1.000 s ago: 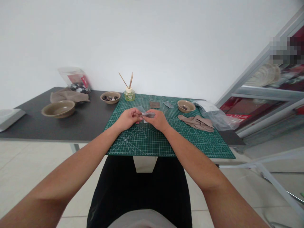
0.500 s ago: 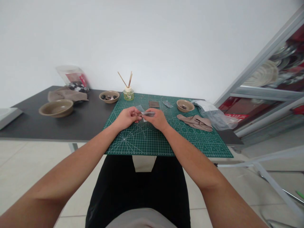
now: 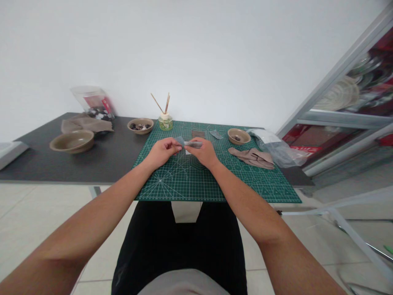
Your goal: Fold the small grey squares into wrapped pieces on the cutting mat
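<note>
Over the green cutting mat (image 3: 172, 184), both hands come close together. My right hand (image 3: 205, 152) is closed around a narrow grey folded strip (image 3: 194, 144), its material unclear. The fingers of my left hand (image 3: 162, 152) are pinched at the strip's left end; whatever is between them is too small to make out. A bluish see-through piece, like a small plastic bag (image 3: 179, 140), shows just behind the left fingertips; whether it is held or lies on the mat is unclear. Under the right thumb a bit of white (image 3: 188, 152) peeks out.
Beyond the hands lie a brown square (image 3: 198, 134) and a small clear packet (image 3: 216, 134). Right: a small bowl (image 3: 238, 136), a brown cloth (image 3: 253, 158), a plastic bag (image 3: 276, 149). Left: a bowl of stones (image 3: 140, 126), a reed diffuser (image 3: 166, 121), a larger bowl (image 3: 72, 142).
The left fingertips have drawn slightly left, away from the right hand. The grey strip now lies flatter in the right hand, and more of the bluish piece shows.
</note>
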Demonstrator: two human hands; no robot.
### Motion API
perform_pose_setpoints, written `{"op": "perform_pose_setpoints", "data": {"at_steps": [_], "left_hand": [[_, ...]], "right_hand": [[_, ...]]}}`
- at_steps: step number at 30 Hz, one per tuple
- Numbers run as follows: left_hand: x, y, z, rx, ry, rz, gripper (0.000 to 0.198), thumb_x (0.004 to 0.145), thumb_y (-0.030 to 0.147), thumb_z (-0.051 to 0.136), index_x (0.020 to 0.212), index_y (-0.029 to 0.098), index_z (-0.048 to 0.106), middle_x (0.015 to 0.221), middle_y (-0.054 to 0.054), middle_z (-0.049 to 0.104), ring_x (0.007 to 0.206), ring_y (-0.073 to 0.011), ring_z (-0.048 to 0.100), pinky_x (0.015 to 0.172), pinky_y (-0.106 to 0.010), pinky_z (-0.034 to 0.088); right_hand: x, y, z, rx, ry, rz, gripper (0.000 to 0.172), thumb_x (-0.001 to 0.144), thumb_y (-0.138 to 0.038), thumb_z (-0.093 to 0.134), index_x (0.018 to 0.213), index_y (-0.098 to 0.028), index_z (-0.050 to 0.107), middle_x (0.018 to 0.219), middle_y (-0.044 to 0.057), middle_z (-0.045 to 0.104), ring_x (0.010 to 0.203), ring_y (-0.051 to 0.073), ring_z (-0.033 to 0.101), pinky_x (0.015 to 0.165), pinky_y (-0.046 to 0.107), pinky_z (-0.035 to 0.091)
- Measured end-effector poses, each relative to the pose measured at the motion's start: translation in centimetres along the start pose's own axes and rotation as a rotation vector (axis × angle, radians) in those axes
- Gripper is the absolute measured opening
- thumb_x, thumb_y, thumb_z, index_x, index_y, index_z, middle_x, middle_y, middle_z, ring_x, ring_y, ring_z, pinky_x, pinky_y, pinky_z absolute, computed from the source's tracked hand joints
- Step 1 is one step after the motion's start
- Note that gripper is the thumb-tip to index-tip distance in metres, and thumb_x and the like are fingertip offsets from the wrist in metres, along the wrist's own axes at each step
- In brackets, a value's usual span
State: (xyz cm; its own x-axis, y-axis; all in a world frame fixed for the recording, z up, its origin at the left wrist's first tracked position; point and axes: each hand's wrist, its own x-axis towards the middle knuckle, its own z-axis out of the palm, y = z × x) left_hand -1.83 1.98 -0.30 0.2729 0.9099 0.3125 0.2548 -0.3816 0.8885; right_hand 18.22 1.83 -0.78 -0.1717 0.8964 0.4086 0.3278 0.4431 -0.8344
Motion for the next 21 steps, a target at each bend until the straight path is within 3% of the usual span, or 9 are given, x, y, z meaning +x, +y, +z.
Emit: {"op": "perform_pose_setpoints", "data": {"at_steps": [4, 9, 21], "left_hand": [[0.06, -0.09, 0.08, -0.155, 0.006, -0.049, 0.029, 0.075, 0.039, 0.075, 0.091, 0.016, 0.07, 0.07, -0.001, 0.069, 0.064, -0.0137, 0.063, 0.066, -0.03, 0.053], [0.11, -0.31, 0.12, -0.279, 0.012, -0.125, 0.042, 0.062, 0.033, 0.084, 0.097, 0.015, 0.069, 0.07, 0.001, 0.07, 0.066, -0.0148, 0.067, 0.072, -0.032, 0.056], [0.05, -0.24, 0.03, -0.178, -0.067, -0.157, 0.03, 0.065, 0.03, 0.079, 0.086, 0.016, 0.063, 0.064, 0.0, 0.071, 0.058, -0.0129, 0.064, 0.061, -0.026, 0.05]], "right_hand": [[0.03, -0.01, -0.14, -0.077, 0.035, -0.071, 0.017, 0.081, -0.037, 0.07, 0.086, -0.021, 0.071, 0.081, 0.0, 0.073, 0.076, 0.016, 0.065, 0.073, 0.027, 0.047], [-0.06, -0.17, -0.05, -0.159, 0.023, -0.16, 0.011, 0.086, -0.029, 0.064, 0.09, -0.022, 0.072, 0.091, 0.002, 0.074, 0.085, 0.017, 0.066, 0.081, 0.03, 0.048], [-0.31, -0.23, 0.26, -0.155, -0.091, -0.183, 0.017, 0.087, -0.035, 0.066, 0.093, -0.02, 0.071, 0.088, 0.002, 0.073, 0.082, 0.017, 0.065, 0.079, 0.028, 0.046]]}}
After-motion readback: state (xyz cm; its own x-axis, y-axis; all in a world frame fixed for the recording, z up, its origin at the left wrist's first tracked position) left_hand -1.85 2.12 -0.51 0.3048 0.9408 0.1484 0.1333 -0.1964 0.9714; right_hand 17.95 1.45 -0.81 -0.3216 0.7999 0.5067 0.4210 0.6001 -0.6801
